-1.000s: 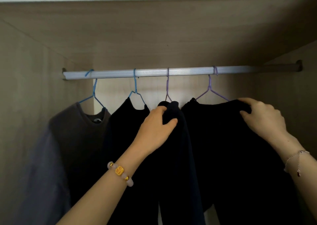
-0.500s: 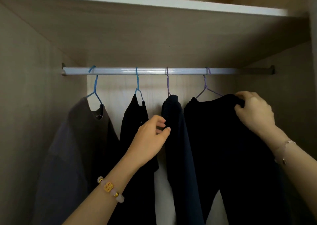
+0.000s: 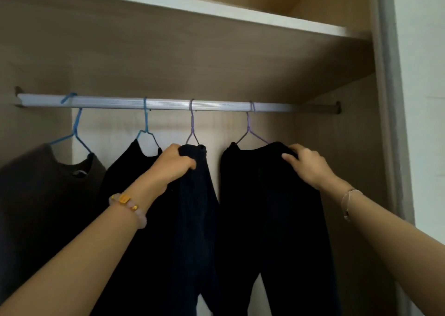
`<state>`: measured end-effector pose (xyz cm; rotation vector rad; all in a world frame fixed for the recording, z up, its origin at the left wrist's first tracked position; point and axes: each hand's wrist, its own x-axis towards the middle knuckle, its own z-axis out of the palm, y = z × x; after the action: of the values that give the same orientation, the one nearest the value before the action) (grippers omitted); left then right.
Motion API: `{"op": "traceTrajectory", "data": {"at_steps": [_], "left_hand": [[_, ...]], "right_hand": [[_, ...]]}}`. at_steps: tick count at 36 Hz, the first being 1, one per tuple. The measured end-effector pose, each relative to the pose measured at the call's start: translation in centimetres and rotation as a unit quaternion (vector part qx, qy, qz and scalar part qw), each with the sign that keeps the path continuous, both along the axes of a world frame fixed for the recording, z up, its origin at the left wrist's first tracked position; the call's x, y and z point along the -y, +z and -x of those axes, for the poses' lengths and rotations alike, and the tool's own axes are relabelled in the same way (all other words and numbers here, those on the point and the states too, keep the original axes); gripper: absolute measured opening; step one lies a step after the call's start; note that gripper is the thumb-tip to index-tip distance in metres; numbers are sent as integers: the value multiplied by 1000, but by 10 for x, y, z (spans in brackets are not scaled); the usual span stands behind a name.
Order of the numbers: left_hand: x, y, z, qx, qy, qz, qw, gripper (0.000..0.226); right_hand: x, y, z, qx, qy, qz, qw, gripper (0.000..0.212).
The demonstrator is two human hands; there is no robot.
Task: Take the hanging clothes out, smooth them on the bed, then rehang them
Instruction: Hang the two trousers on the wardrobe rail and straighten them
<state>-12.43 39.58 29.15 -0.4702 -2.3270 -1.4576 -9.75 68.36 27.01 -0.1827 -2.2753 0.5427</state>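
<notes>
Moved: left hand (image 3: 175,165) now grips the navy garment (image 3: 195,207) near its top.
Right hand (image 3: 308,166): fingers (image 3: 296,148) clutch the rightmost black garment (image 3: 265,219), at shoulder.

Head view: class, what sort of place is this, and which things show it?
Most likely inside a wardrobe: a hanging rail under a wooden shelf, with dark garments on wire hangers.

Closet rail (image 3: 108,102): four wire hangers (image 3: 192,122) hooked on.
</notes>
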Motion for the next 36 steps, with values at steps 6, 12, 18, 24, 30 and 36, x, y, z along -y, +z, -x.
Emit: {"op": "traceTrajectory", "data": {"at_steps": [6, 12, 18, 24, 30, 36], "left_hand": [[-11, -3, 13, 21, -19, -37, 999, 46], [-30, -6, 18, 8, -14, -48, 999, 46], [-43, -9, 20, -8, -16, -59, 998, 46], [-47, -11, 21, -25, -17, -64, 997, 50], [-64, -11, 20, -39, -18, -24, 999, 45], [-93, -10, 19, -44, -35, 16, 998, 42]], "right_hand": [[-26, -4, 6, -14, -26, 31, 999, 37], [-39, -3, 10, -47, -45, 131, 989, 39], [-47, -2, 12, -57, -104, 183, 976, 36], [-55, -4, 13, -26, -90, 179, 979, 38], [-60, -2, 10, -1, -33, 203, 979, 42], [-59, -2, 12, -9, -14, 224, 974, 44]]}}
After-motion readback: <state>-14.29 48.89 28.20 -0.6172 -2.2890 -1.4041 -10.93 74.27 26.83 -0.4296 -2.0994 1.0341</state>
